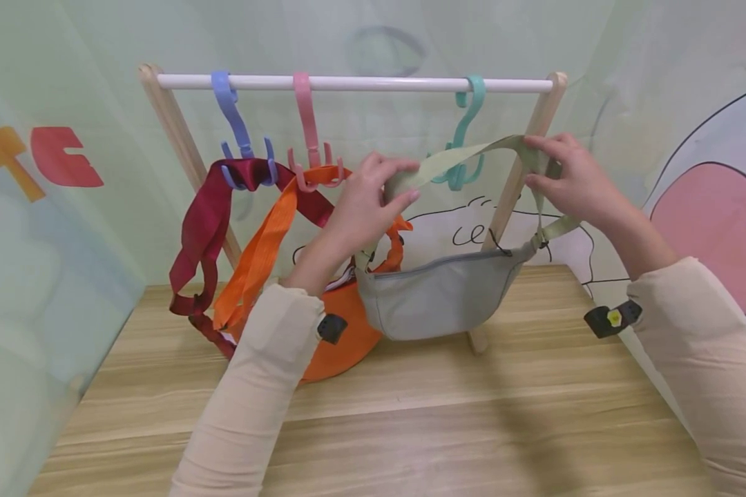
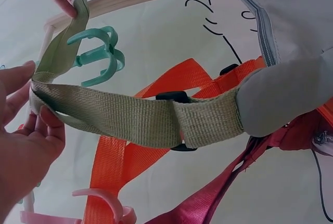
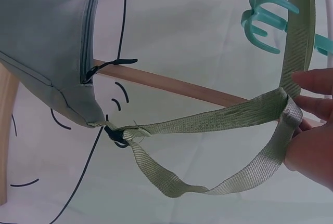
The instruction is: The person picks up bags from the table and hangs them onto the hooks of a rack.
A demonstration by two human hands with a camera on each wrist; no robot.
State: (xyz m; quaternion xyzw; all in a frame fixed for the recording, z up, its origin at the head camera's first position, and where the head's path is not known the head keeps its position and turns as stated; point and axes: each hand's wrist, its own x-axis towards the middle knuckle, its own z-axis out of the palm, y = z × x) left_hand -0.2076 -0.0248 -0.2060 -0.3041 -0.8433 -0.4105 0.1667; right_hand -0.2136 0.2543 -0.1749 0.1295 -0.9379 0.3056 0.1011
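Note:
A grey waist bag (image 1: 441, 293) hangs by its light green strap (image 1: 454, 160) from both hands, above the table. My left hand (image 1: 373, 193) pinches the strap's left part between thumb and fingers. At the right, my right hand (image 1: 566, 176) pinches the same strap, with a loop drooping below it in the right wrist view. Just behind the raised strap is the teal hook (image 1: 466, 138), hung on the white rod (image 1: 385, 84); in the left wrist view its prongs (image 2: 101, 55) show beside the strap.
A dark red strap (image 1: 205, 214) hangs on the blue hook (image 1: 233, 117). An orange bag (image 1: 342, 338) hangs by its strap from the pink hook (image 1: 307, 117), partly behind my left arm. The rack's wooden legs (image 1: 543, 114) stand on the wooden table (image 1: 410, 428), against a printed backdrop.

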